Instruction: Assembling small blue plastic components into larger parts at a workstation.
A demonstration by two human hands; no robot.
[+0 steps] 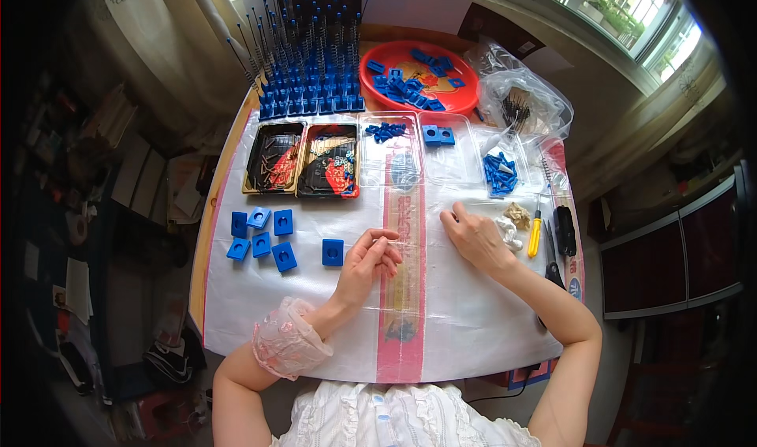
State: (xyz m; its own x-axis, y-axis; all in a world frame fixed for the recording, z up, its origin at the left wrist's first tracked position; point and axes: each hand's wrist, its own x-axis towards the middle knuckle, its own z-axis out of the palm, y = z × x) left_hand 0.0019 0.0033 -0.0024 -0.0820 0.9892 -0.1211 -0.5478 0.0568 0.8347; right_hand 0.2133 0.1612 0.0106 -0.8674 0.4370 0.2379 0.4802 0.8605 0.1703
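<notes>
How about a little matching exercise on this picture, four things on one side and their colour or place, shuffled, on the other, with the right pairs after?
Things
1. Round tray
2. Screwdriver
3. Lone blue block
4. Plastic bag

Colours and places
A. Just left of the left hand, apart from the group of other blocks
B. See-through and crumpled
C. Red, with loose blue pieces lying in it
D. Yellow-handled, on the right side of the table

Right pairs
1-C
2-D
3-A
4-B
</notes>
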